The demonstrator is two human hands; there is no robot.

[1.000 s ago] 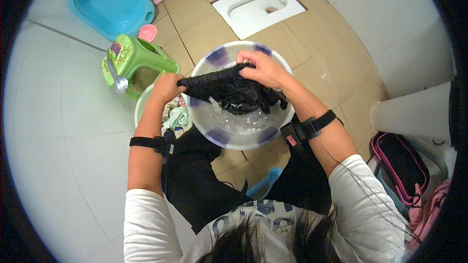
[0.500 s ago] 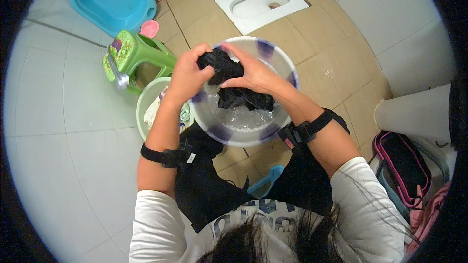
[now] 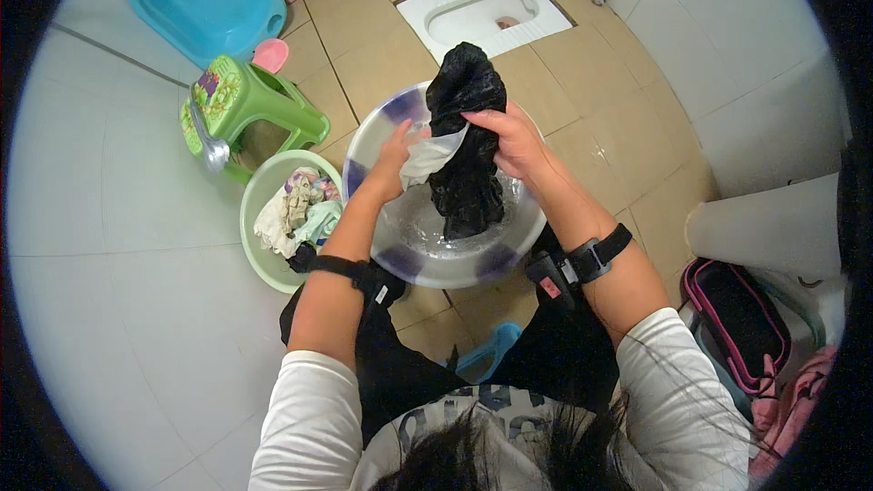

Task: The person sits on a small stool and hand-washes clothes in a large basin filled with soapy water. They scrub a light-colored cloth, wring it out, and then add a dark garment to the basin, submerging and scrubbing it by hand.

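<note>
A wet, crumpled black garment [image 3: 466, 168] hangs lengthwise over a round white basin [image 3: 427, 275] with purple patches, which has water and some foam in it. My right hand [image 3: 516, 141] is closed on the garment's right edge, with the thumb across its front. A piece of white cloth [image 3: 431, 160] spreads from the garment's left side; whether it is part of the garment I cannot tell. My left hand [image 3: 393, 162] is closed on this white cloth, and its fingers are partly hidden behind it.
Left of the basin, a pale green tub [image 3: 257, 255] holds several clothes [image 3: 305, 214]. Behind it stands a green stool [image 3: 238, 109] with a shower head [image 3: 214, 151] on it. Farther back are a pink scoop [image 3: 271, 55], a blue tub [image 3: 205, 5] and a squat toilet [image 3: 482, 14].
The black garment has gone from a bunched lump between both hands to a long hanging shape. White cloth now shows at its left. My left hand has moved lower, my right hand to the right.
</note>
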